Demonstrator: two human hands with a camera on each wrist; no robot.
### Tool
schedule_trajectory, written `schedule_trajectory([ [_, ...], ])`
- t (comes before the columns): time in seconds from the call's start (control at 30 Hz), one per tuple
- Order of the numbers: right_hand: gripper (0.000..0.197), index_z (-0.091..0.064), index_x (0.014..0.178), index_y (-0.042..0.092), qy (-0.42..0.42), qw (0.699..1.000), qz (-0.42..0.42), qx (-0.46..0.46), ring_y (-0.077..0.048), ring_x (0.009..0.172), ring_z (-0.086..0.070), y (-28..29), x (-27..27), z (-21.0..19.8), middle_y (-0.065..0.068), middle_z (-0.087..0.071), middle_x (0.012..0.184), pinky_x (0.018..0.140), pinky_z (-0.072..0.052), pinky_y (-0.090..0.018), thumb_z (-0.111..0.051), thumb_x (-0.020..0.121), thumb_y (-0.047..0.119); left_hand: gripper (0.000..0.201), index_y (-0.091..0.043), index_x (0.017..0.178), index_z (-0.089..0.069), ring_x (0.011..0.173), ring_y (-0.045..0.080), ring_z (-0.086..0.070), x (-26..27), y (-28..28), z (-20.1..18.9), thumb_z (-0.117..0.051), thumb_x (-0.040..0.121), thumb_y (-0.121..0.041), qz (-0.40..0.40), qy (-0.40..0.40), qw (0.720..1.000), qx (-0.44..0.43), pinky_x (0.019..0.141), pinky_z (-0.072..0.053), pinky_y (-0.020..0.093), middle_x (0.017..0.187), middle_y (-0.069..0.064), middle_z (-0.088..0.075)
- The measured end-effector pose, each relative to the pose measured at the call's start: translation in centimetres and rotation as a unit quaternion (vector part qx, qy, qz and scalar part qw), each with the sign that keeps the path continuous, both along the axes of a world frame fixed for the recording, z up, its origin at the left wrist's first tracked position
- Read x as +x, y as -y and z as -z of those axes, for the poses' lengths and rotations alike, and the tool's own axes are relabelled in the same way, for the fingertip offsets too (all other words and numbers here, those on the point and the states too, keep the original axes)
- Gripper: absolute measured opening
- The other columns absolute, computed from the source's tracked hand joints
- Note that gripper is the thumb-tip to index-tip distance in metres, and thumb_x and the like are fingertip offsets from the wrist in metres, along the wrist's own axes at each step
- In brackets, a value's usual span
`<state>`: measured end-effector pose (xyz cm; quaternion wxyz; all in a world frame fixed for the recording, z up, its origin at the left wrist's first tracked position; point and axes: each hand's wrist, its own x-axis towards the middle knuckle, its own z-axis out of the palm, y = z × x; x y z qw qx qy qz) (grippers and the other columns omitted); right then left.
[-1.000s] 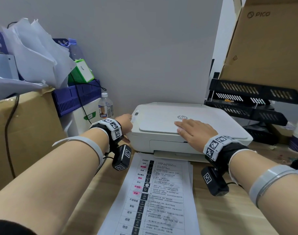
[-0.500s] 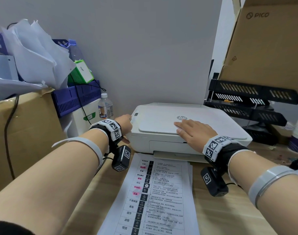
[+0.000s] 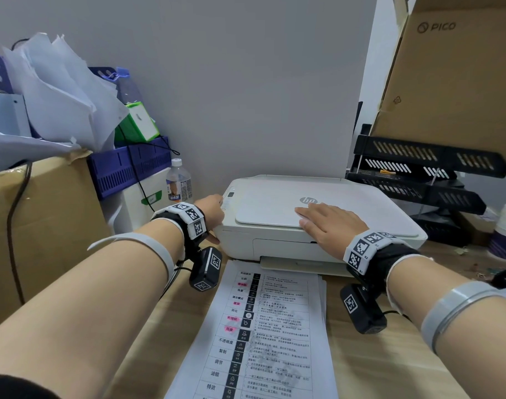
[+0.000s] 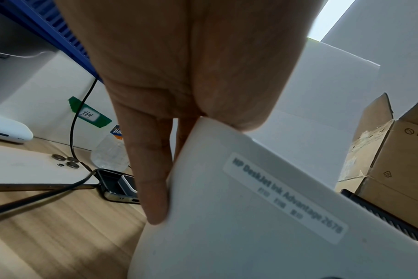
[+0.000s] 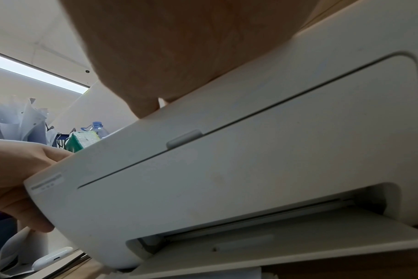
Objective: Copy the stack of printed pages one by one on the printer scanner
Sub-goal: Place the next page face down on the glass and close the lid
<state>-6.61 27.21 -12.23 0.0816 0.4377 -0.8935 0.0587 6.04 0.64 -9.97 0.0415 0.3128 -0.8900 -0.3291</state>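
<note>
left hand (image 3: 210,210) gripping the front-left corner of the white hp printer (image 3: 361,214), thumb (image 4: 153,169) down its side. right hand (image 3: 329,226) laid flat, fingers straight, on the closed scanner lid (image 3: 263,208). stack of printed pages (image 3: 263,335) lying on the wooden table (image 3: 375,367) just before the printer.
</note>
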Motion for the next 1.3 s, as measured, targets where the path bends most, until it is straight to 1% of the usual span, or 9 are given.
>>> schedule_trajectory([
  [0.3,0.057,-0.026,0.152,0.042,0.005,1.000,0.000,-0.005,-0.015,0.147,-0.026,0.0,0.0,0.0,0.012,-0.030,0.158,0.117,-0.024,-0.042,-0.010,0.099,0.059,0.054,-0.010,0.124,-0.052,0.099,0.040,-0.067,-0.1,0.3,0.3,-0.073,0.077,0.005,0.007,-0.001,1.000,-0.010,0.076,-0.058,0.057,0.116,0.015,-0.065],
  [0.63,0.055,-0.028,0.151,0.041,0.021,1.000,0.002,-0.008,-0.016,0.146,-0.028,-0.1,0.4,-0.5,0.011,-0.031,0.158,0.117,-0.024,-0.042,-0.016,0.100,0.059,0.045,-0.006,0.121,-0.052,0.097,0.039,-0.068,-0.1,0.5,0.3,-0.070,0.080,0.004,0.011,-0.007,1.000,-0.010,0.071,-0.060,0.055,0.117,0.015,-0.066],
  [0.8,0.058,-0.032,0.150,0.040,0.050,0.999,0.002,0.001,-0.017,0.145,-0.030,-0.1,0.8,-1.7,0.010,-0.032,0.159,0.115,-0.027,-0.046,-0.029,0.097,0.065,0.037,-0.010,0.123,-0.054,0.099,0.044,-0.066,0.0,0.4,0.3,-0.054,0.088,0.004,0.001,-0.020,1.000,0.018,0.068,-0.059,0.060,0.117,0.017,-0.063],
  [0.93,0.059,-0.041,0.145,0.042,0.098,0.995,0.001,-0.027,-0.016,0.145,-0.031,-0.1,0.7,-2.4,0.012,-0.034,0.158,0.116,-0.029,-0.045,-0.043,0.092,0.068,0.040,-0.006,0.132,-0.050,0.103,0.042,-0.065,0.0,0.1,0.0,-0.046,0.093,0.004,0.002,-0.016,1.000,-0.021,0.075,-0.060,0.053,0.125,0.021,-0.060],
  [1.03,0.054,-0.052,0.139,0.039,0.129,0.990,-0.016,-0.044,-0.016,0.142,-0.035,-0.1,0.9,-3.5,0.009,-0.036,0.157,0.114,-0.027,-0.036,-0.056,0.090,0.061,0.036,-0.005,0.125,-0.052,0.098,0.043,-0.067,-0.2,0.3,0.1,-0.051,0.091,0.006,0.005,-0.009,1.000,-0.002,0.069,-0.060,0.057,0.121,0.021,-0.062],
  [1.1,0.052,-0.055,0.136,0.038,0.128,0.991,-0.021,-0.036,-0.016,0.141,-0.037,-0.1,1.0,-4.3,0.009,-0.038,0.156,0.111,-0.028,-0.030,-0.061,0.089,0.058,0.035,-0.003,0.125,-0.052,0.093,0.041,-0.069,-0.2,0.4,0.0,-0.048,0.092,0.007,0.008,-0.011,1.000,-0.009,0.065,-0.061,0.052,0.120,0.021,-0.062],
  [1.17,0.052,-0.058,0.134,0.039,0.114,0.993,-0.016,-0.027,-0.016,0.138,-0.041,-0.1,1.0,-4.8,0.009,-0.041,0.154,0.107,-0.031,-0.030,-0.063,0.086,0.059,0.035,-0.005,0.122,-0.056,0.093,0.037,-0.071,-0.2,0.6,-0.3,-0.057,0.089,0.004,0.025,0.002,0.999,-0.029,0.069,-0.062,0.049,0.117,0.018,-0.066],
  [1.23,0.052,-0.059,0.132,0.041,0.100,0.995,-0.011,-0.018,-0.017,0.135,-0.044,0.1,1.0,-5.1,0.010,-0.044,0.152,0.107,-0.034,-0.032,-0.063,0.085,0.062,0.035,-0.007,0.119,-0.064,0.096,0.034,-0.070,-0.3,1.1,-0.8,-0.067,0.085,-0.002,0.039,0.031,0.997,-0.063,0.082,-0.060,0.045,0.112,0.016,-0.070],
  [1.3,0.051,-0.059,0.130,0.044,0.086,0.996,-0.006,-0.002,-0.016,0.132,-0.046,0.1,0.9,-5.2,0.012,-0.046,0.149,0.108,-0.038,-0.036,-0.061,0.084,0.066,0.028,-0.005,0.117,-0.068,0.098,0.030,-0.066,-0.4,1.5,-1.4,-0.058,0.092,-0.007,0.038,0.034,0.993,-0.103,0.087,-0.055,0.036,0.115,0.016,-0.070],
])
